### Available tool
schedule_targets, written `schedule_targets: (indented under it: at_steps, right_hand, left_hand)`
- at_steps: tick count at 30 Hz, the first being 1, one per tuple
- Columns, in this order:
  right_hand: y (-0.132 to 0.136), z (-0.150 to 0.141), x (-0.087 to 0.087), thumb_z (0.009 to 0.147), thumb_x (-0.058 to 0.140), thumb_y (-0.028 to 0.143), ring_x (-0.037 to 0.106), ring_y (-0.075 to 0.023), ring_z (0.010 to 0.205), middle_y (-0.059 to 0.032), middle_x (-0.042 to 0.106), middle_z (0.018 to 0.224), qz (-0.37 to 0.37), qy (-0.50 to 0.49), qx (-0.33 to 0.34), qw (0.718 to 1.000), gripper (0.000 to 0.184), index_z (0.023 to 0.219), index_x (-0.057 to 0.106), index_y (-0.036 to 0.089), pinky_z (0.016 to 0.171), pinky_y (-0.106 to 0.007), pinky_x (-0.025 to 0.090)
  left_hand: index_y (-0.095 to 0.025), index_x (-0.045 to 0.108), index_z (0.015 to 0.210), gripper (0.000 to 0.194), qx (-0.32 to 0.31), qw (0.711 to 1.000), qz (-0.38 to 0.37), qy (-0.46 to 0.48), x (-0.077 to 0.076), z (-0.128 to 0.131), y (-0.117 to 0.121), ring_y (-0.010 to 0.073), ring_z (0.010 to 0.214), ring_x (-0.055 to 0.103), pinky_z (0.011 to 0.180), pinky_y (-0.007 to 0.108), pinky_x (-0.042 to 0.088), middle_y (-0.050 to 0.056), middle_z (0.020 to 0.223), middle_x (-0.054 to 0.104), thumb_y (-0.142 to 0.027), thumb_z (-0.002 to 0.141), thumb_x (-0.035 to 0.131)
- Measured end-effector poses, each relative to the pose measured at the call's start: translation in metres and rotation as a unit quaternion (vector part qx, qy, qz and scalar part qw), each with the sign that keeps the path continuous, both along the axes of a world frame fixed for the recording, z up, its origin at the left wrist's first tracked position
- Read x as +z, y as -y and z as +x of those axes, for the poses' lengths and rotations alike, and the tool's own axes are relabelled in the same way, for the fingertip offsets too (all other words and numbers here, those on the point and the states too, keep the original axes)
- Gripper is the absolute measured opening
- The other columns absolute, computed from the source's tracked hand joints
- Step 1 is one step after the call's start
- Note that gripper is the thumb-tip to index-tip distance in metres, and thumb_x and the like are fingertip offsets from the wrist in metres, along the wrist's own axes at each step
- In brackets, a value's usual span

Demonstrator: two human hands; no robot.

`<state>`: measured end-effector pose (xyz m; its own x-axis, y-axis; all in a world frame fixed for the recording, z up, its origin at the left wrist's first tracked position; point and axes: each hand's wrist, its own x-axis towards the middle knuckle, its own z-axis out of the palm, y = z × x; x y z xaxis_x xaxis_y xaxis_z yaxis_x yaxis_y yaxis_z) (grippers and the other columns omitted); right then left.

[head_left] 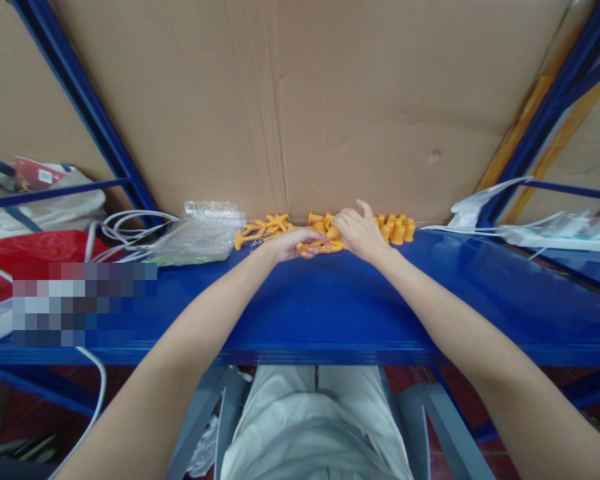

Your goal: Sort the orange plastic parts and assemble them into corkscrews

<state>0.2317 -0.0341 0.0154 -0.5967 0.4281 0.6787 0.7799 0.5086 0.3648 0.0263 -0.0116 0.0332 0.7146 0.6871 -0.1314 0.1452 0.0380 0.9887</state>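
Observation:
Several small orange plastic pieces [325,230] lie in a row along the back of the blue shelf [340,300], against a cardboard sheet. Star-shaped ones [267,227] sit at the left and upright peg-like ones [397,230] at the right. My left hand [295,241] rests on the shelf with fingers closed on an orange piece [313,247]. My right hand [360,232] lies over the pile, fingers curled and pinching orange pieces, with one finger raised.
A clear plastic bag [200,233] and white cables [125,230] lie left of the pile. A red item [30,250] sits at far left. White bags and a power strip [545,233] are at the right. Blue rack posts [80,93] flank the cardboard backing [305,100].

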Motion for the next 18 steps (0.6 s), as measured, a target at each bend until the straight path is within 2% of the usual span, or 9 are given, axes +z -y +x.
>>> schedule_targets:
  at_steps: [5, 10, 15, 18]
  right_hand:
    - [0.002, 0.004, 0.003, 0.098, 0.044, 0.020, 0.055, -0.0241, 0.112, -0.0106, 0.069, 0.111, -0.026, 0.048, 0.023, 0.998, 0.027, 0.115, 0.065, 0.021, 0.114, -0.054, 0.025]
    - [0.001, 0.004, 0.004, 0.097, 0.042, 0.015, 0.055, -0.0236, 0.114, -0.0103, 0.069, 0.112, -0.034, 0.057, 0.013, 0.998, 0.027, 0.106, 0.067, 0.022, 0.113, -0.053, 0.026]
    - [-0.007, 0.022, 0.007, 0.094, 0.041, 0.012, 0.053, -0.0273, 0.118, -0.0127, 0.067, 0.116, 0.029, -0.042, -0.045, 0.998, 0.029, 0.107, 0.064, 0.021, 0.111, -0.055, 0.027]
    - [-0.015, 0.047, 0.010, 0.092, 0.046, 0.022, 0.052, -0.0318, 0.117, -0.0168, 0.063, 0.119, 0.064, -0.160, -0.119, 0.978, 0.026, 0.113, 0.062, 0.017, 0.105, -0.057, 0.032]
  left_hand:
    - [-0.011, 0.063, 0.076, 0.021, 0.017, 0.999, 0.027, -0.006, -0.003, 0.000, -0.001, 0.0037, 0.041, 0.036, 0.039, 0.013, 0.026, -0.004, 0.050, 0.042, -0.022, 0.094, 0.059]
    - [-0.011, 0.063, 0.073, 0.026, 0.023, 0.999, 0.007, -0.021, -0.004, -0.001, -0.003, 0.0040, 0.040, 0.034, 0.037, 0.013, 0.025, -0.004, 0.048, 0.040, -0.021, 0.096, 0.055]
    - [-0.011, 0.063, 0.072, 0.027, 0.041, 0.999, 0.006, 0.007, -0.002, -0.008, -0.003, 0.0033, 0.040, 0.035, 0.038, 0.013, 0.025, -0.004, 0.051, 0.043, -0.020, 0.096, 0.055]
    - [-0.012, 0.064, 0.071, 0.027, 0.071, 0.995, 0.052, 0.036, -0.004, -0.012, -0.007, 0.0045, 0.040, 0.036, 0.039, 0.015, 0.027, -0.004, 0.048, 0.043, -0.026, 0.094, 0.061]
